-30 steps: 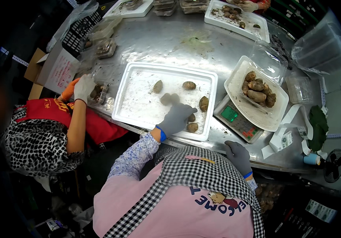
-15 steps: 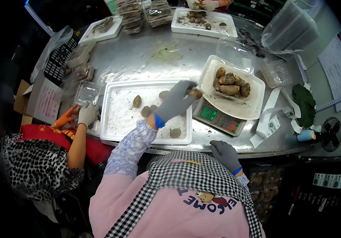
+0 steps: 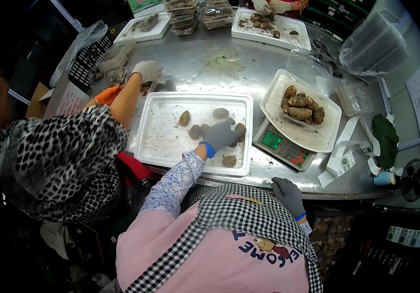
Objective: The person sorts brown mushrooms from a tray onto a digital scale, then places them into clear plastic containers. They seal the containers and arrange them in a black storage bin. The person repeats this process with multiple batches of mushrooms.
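My left hand (image 3: 218,135), in a grey glove, is low over the right half of a white tray (image 3: 144,132). Its thumb and fingertips are closed about a brown taro (image 3: 240,129) near the tray's right wall. Several more lie loose in the tray, among them a pointed taro (image 3: 184,117) and a rounder taro (image 3: 229,161). At the table's front edge rests my right hand (image 3: 287,196), also gloved in grey, its fingers loosely extended and holding nothing visible. On a scale (image 3: 288,149) sits a white dish (image 3: 281,110) bearing a clear plastic box of taros (image 3: 299,106).
To my left, a co-worker's gloved hands (image 3: 146,71) handle boxes. Another person's hands (image 3: 271,6) are over a far tray (image 3: 254,34). Stacked boxes (image 3: 183,17) stand at the back. Label strips (image 3: 339,161) and a small fan (image 3: 413,178) lie rightward.
My left hand has moved back from beside the scale, down into the tray. The co-worker on the left has leaned forward and reached farther along the table. The whole view has shifted slightly.
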`<state>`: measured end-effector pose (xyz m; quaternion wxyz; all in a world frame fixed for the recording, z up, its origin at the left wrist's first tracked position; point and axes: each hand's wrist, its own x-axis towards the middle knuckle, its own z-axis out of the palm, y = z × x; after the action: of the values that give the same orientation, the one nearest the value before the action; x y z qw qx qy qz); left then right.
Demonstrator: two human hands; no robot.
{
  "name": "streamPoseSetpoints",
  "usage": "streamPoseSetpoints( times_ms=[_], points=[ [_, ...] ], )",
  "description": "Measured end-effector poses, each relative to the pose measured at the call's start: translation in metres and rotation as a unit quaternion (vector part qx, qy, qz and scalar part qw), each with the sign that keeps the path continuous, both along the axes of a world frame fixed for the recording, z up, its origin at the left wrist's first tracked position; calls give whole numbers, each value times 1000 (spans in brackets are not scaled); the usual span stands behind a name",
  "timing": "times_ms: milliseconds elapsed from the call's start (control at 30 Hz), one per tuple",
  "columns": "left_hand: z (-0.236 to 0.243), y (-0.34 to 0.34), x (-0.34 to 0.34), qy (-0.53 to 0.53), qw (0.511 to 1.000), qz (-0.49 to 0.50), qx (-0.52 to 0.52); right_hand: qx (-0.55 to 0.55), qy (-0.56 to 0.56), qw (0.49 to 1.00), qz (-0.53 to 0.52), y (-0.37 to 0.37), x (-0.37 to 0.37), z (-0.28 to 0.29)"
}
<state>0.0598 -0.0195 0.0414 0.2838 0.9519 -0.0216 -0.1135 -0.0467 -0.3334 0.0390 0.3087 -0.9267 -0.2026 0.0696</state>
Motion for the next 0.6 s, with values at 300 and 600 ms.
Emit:
streamPoseSetpoints(
  times_ms=[300, 600],
  points=[
    [-1, -16, 26, 17, 978, 80, -189, -36, 26, 999, 6, 6, 3, 8],
    [126, -94, 142, -153, 974, -168, 21, -32, 26, 999, 6, 0, 3, 4]
  ],
)
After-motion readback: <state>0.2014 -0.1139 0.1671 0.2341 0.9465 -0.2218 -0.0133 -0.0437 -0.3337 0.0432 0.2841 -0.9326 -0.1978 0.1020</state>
